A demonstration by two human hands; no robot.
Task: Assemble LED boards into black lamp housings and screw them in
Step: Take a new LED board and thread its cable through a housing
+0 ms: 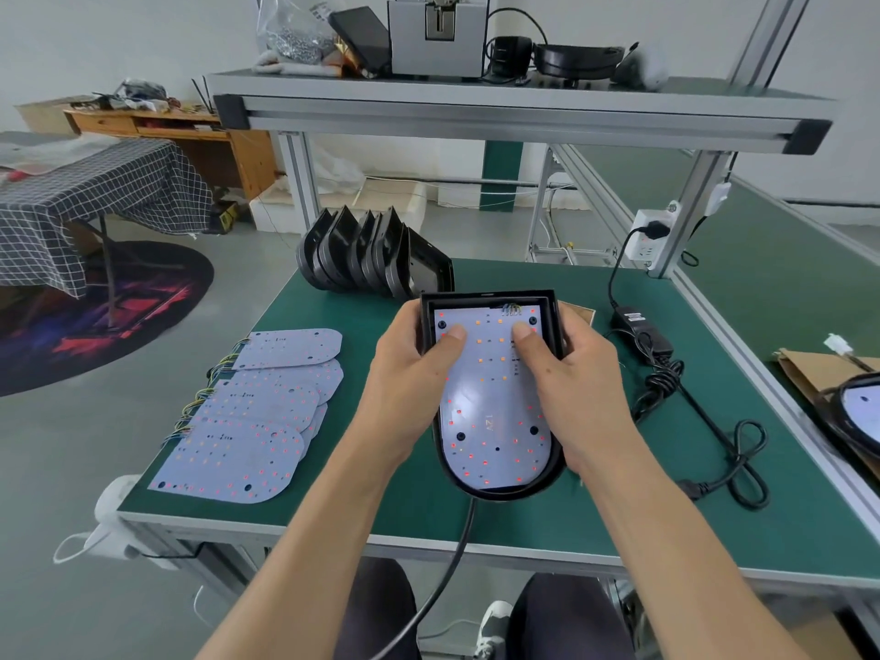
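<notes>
One black lamp housing (490,397) sits near the front edge of the green surface (381,507), held between both hands. A white LED board (490,412) lies inside it and looks seated within the rim, its wire leads at the far, square end. The left hand (409,388) grips the housing's left wall with its fingers curled round the outside while the thumb presses down on the board near the upper left screw hole. The right hand (578,388) does the same on the right wall, thumb on the board by the upper right hole. The four dark screw holes appear empty, so the screwing of this unit seems still to be done; no screwdriver shows in either hand.

Much remains. A fanned pile of spare LED boards (252,421) lies to the left, just beside the left forearm, and a row of empty housings (371,254) leans together at the far side of the surface, well apart from the boards.
</notes>
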